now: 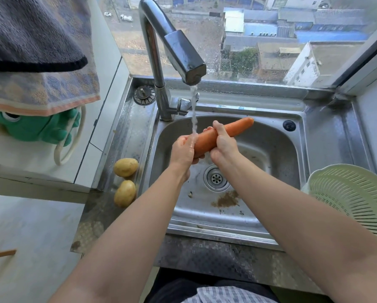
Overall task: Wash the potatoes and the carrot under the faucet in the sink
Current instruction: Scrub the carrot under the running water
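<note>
An orange carrot (pixel 207 138) is held over the steel sink (pixel 277 149), lying slantwise with its thick end at the upper right. My left hand (pixel 183 150) grips its lower end, and my right hand (pixel 223 142) wraps around its middle. Water runs from the chrome faucet (pixel 178 49) onto the carrot and my left fingers. Two yellow potatoes lie on the left sink ledge, one (pixel 126 167) behind the other (pixel 125 193).
A pale green plastic colander (pixel 353 197) stands on the right ledge. The drain (pixel 216 178) has brown dirt beside it. Towels (pixel 36 53) hang at upper left over a green toy. A window lies behind the sink.
</note>
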`<action>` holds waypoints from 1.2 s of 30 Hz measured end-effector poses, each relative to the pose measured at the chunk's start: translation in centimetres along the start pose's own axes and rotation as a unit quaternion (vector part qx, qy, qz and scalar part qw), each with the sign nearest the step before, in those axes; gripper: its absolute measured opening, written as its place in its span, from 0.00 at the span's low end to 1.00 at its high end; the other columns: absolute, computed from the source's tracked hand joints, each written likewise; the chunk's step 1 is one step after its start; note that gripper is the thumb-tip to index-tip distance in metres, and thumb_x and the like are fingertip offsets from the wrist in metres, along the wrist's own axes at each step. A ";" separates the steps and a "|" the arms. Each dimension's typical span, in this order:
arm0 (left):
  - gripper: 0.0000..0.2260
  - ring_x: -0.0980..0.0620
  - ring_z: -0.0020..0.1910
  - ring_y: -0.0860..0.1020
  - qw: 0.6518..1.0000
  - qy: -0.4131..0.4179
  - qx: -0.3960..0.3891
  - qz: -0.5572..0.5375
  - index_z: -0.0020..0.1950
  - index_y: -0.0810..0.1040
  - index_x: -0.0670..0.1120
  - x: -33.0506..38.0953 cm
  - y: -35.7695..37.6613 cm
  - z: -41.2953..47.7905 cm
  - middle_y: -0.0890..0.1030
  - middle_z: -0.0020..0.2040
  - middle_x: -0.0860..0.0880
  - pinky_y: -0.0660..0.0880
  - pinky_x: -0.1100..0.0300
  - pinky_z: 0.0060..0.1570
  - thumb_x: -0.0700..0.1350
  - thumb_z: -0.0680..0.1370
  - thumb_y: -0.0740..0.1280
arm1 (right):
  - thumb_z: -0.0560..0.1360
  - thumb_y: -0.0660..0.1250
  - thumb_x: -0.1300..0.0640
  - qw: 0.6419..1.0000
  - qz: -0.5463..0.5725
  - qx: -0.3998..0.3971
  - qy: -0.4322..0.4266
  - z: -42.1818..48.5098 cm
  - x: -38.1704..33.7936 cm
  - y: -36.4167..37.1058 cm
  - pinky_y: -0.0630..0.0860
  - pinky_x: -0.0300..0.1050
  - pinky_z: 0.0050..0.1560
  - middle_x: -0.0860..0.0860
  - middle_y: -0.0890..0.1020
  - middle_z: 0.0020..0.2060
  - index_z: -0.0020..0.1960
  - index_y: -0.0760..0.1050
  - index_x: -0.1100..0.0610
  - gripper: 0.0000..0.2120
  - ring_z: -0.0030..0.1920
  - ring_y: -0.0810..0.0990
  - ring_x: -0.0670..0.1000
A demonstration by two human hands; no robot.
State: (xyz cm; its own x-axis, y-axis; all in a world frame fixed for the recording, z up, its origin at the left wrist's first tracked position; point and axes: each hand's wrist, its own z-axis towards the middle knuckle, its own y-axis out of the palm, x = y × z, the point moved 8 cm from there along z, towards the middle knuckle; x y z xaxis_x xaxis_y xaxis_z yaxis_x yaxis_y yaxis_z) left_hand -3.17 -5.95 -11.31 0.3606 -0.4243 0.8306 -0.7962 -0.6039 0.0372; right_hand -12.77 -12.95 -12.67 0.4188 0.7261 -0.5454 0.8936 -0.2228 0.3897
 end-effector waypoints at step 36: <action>0.08 0.48 0.35 0.75 0.995 0.075 0.014 0.066 0.45 0.72 0.46 0.9 -1.0 0.0 0.77 0.43 0.42 0.70 0.60 0.28 0.49 0.80 0.63 | 0.69 0.76 0.63 0.995 -0.081 -0.026 -0.055 -0.1 0.5 0.3 0.75 0.59 0.63 0.60 0.76 0.56 0.70 0.57 0.63 0.38 0.57 0.79 0.59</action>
State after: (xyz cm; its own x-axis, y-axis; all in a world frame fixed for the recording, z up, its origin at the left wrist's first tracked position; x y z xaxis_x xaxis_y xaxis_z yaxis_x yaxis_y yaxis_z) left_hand -2.01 -5.77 -10.59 0.1754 -0.3980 0.9005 -0.8170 -0.5692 -0.0925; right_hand -12.34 -12.61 -12.78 0.2874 0.6728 -0.6817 0.9425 -0.0718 0.3265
